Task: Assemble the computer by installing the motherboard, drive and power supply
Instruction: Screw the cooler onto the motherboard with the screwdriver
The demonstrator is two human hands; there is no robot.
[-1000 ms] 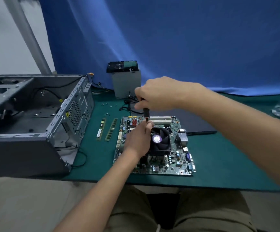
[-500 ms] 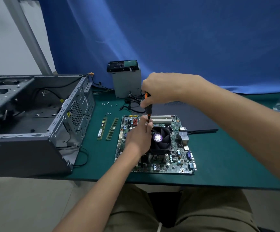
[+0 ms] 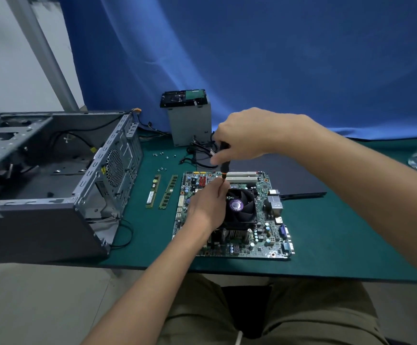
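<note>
The right hand (image 3: 247,135) grips the screwdriver (image 3: 225,161) upright above the motherboard (image 3: 264,235); the left hand (image 3: 208,206) pinches its tip — beside the cooler fan (image 3: 242,207).

the mat (image 3: 339,232) is coloured dark green, the cloth (image 3: 302,58) blue, the case (image 3: 28,227) grey. the motherboard (image 3: 259,247) is seen in green (its fan (image 3: 245,215) black, purple at the centre), the screwdriver (image 3: 225,167) black with orange.

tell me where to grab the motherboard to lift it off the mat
Probably by its left and right edges, coming down from above: the motherboard lies flat on the green mat with both edges free. Avoid the cooler fan standing tall mid-board and the parts crowding its top face.
</note>
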